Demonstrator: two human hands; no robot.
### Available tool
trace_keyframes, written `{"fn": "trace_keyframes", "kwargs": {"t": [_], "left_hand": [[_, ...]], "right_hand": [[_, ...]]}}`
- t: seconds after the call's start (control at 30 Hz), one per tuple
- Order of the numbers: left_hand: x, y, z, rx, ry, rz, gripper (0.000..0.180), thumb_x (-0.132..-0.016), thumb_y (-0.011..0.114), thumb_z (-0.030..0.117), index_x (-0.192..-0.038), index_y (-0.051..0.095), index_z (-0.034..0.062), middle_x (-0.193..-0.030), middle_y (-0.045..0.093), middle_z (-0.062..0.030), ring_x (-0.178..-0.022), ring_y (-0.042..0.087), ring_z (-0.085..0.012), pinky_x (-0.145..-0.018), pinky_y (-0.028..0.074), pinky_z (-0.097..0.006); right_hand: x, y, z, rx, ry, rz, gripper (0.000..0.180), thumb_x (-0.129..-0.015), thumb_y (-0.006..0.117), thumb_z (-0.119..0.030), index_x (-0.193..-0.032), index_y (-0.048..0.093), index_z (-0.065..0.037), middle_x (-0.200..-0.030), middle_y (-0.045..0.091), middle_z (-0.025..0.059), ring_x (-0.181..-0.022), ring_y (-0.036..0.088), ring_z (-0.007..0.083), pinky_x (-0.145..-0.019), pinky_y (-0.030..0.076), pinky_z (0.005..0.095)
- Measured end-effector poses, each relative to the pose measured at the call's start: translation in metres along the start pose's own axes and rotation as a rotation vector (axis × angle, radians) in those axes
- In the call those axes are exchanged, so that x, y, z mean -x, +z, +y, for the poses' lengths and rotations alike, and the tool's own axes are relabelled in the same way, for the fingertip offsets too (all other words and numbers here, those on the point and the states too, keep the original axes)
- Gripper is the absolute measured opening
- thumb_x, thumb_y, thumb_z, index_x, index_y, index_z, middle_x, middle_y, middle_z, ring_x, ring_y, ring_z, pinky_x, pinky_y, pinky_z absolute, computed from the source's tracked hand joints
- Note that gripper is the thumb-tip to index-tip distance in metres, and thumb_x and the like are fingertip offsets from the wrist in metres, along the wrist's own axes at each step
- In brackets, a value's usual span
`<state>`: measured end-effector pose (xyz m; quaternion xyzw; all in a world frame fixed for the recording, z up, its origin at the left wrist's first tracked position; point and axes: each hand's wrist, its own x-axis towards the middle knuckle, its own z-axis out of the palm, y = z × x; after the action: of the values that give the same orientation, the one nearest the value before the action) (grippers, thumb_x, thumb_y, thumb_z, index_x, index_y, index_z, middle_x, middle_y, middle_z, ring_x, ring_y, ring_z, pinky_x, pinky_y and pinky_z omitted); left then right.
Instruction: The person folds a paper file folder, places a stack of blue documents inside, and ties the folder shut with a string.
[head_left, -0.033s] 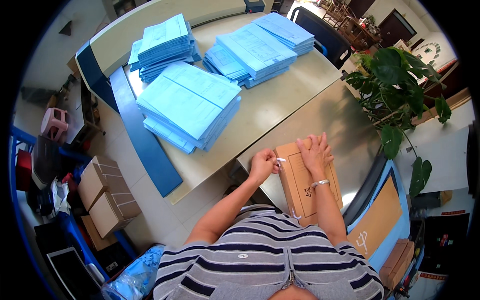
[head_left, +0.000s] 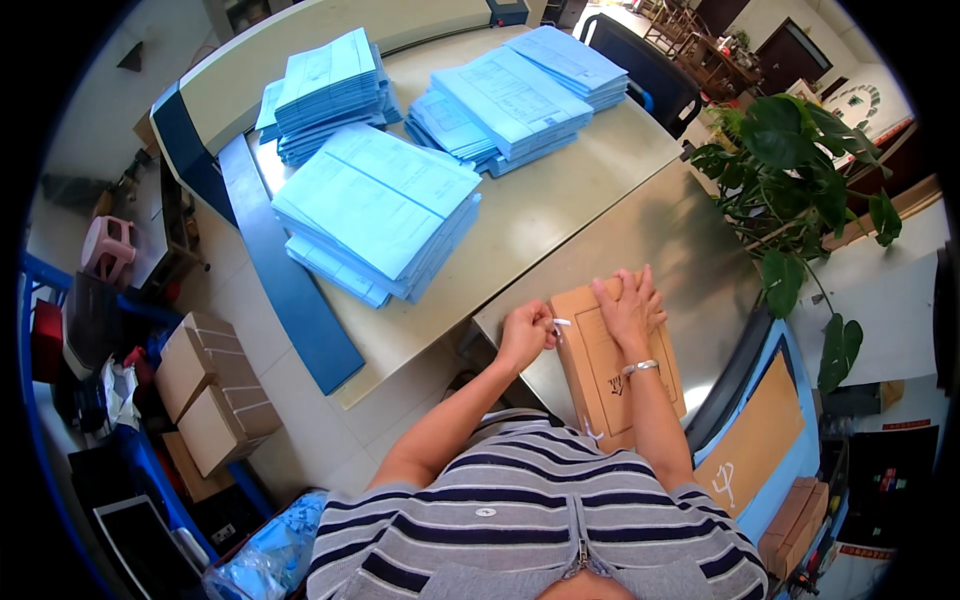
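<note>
Brown folder (head_left: 612, 375) under flat right hand (head_left: 628, 305), left hand (head_left: 525, 335) fingers pinching white string (head_left: 561, 322).

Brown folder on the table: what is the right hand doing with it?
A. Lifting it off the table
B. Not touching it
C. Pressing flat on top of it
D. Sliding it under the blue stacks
C: the right hand lies palm-down on the brown folder, which rests flat on the table, while the left hand pinches a small white piece at the folder's left edge.
</note>
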<state>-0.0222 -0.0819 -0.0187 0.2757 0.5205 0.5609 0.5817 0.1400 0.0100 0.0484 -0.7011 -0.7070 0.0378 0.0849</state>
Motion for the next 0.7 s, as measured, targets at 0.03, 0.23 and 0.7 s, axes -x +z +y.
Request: {"fn": "trace_keyframes", "kwargs": {"t": [0.03, 0.23, 0.7], "left_hand": [[0.003, 0.0, -0.003, -0.07, 0.038, -0.006, 0.01, -0.097, 0.055, -0.002, -0.088, 0.059, 0.0002, -0.075, 0.065, -0.0063, -0.062, 0.065, -0.0126, -0.054, 0.056, -0.026], [0.009, -0.009, -0.015, -0.532, 0.565, -0.034, 0.008, -0.092, 0.057, -0.003, -0.087, 0.058, 0.0017, -0.072, 0.062, -0.0082, -0.06, 0.064, -0.0179, -0.054, 0.052, -0.033], [0.025, -0.002, -0.018, -0.783, 1.02, 0.222, 0.014, -0.081, 0.061, -0.006, -0.09, 0.058, 0.0036, -0.078, 0.055, -0.0147, -0.068, 0.058, -0.0349, -0.059, 0.048, -0.043]], "right_hand": [[0.001, 0.0, 0.001, -0.005, -0.002, 0.003, 0.056, -0.085, 0.061, -0.066, -0.125, 0.06, -0.028, -0.162, 0.026, 0.0116, -0.139, 0.031, 0.041, -0.108, 0.022, 0.061], [0.006, 0.0, 0.003, -0.037, -0.008, 0.012, 0.056, -0.084, 0.062, -0.065, -0.124, 0.06, -0.026, -0.162, 0.026, 0.0115, -0.14, 0.03, 0.04, -0.108, 0.021, 0.0611], [0.012, 0.002, 0.007, -0.047, -0.031, 0.037, 0.056, -0.084, 0.064, -0.064, -0.122, 0.06, -0.024, -0.161, 0.027, 0.0126, -0.138, 0.031, 0.0414, -0.106, 0.023, 0.0606]]}}
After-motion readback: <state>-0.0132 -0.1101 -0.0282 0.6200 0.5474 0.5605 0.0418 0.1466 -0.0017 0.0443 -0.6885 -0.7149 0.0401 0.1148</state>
